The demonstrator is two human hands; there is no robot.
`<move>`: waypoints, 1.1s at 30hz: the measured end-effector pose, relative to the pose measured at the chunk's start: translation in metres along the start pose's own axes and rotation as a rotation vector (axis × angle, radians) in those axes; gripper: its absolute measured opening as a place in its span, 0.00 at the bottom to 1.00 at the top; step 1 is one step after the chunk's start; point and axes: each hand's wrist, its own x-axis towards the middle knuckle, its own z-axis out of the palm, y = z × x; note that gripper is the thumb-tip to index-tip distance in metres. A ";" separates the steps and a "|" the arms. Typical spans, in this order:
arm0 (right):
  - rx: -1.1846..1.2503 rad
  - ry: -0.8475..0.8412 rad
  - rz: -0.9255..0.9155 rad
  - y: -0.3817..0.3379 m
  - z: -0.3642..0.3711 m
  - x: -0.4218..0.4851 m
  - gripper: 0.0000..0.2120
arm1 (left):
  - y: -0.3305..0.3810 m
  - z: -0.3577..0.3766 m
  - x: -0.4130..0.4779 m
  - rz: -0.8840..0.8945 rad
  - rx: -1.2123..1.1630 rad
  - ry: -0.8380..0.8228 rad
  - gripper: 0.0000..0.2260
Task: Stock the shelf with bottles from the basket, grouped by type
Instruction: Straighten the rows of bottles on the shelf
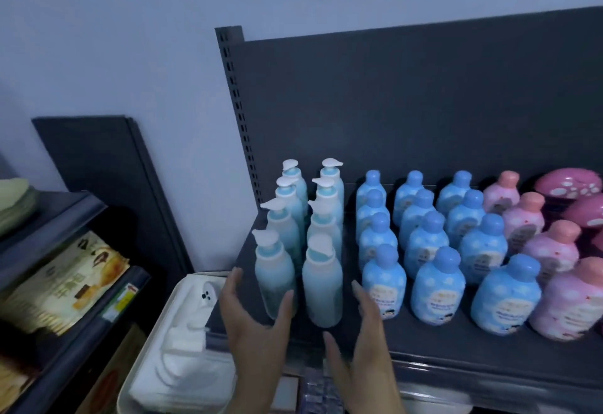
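The tall, pale-blue plastic pump bottles [321, 286] are standing in two rows at the left end of the dark grey metal shelf [424, 345]. They are looking light, smooth and tippy, so taking hold low around the body seems safer than using the pump head. The left hand [257, 315] and right hand [365, 332] are flanking the front pair, each grip lying open with fingers straight, clasping nothing.

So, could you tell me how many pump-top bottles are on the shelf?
8 pump-top bottles, at the left end of the shelf in two front-to-back rows of four: left row, right row. Front pair sits between left hand and right hand. Rear ones overlap; none seems hidden.
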 end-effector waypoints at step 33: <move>-0.193 0.030 0.143 -0.012 0.057 0.022 0.39 | -0.041 -0.012 0.054 0.014 -0.031 -0.562 0.29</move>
